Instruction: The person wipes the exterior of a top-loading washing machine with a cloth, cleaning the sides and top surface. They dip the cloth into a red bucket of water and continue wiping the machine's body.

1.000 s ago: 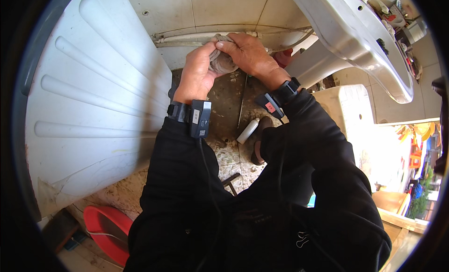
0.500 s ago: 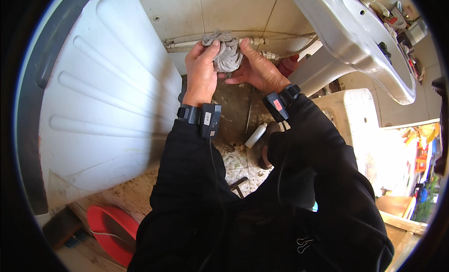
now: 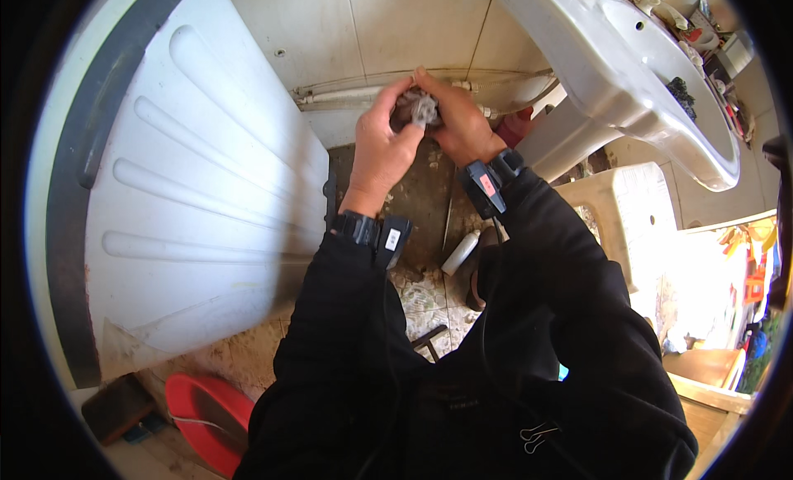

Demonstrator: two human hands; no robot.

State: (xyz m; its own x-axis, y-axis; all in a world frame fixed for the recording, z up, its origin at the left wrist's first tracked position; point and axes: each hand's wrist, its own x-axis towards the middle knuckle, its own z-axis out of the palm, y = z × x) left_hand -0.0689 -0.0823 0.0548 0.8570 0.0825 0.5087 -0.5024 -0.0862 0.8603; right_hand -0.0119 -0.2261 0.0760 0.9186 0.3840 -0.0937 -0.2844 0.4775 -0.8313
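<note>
Two bare hands meet at the upper middle of the view, cupped together around a crumpled grey cloth [image 3: 424,110]. The left hand [image 3: 387,149] is partly closed, its fingers curled over the cloth's left side and its thumb against the near edge. The right hand [image 3: 461,121] is curved around the other side, its fingers mostly hidden. Each wrist carries a black strapped device [image 3: 481,187] below a black sleeve. Behind the hands, a pale pipe [image 3: 339,96] runs along a tiled wall [image 3: 413,26]. A white ribbed panel [image 3: 215,182] stands left; a white washbasin [image 3: 570,59], right. Below, a white bottle [image 3: 461,252] lies beside a shoe [image 3: 477,292]. A red tub [image 3: 188,397] sits lower left.
</note>
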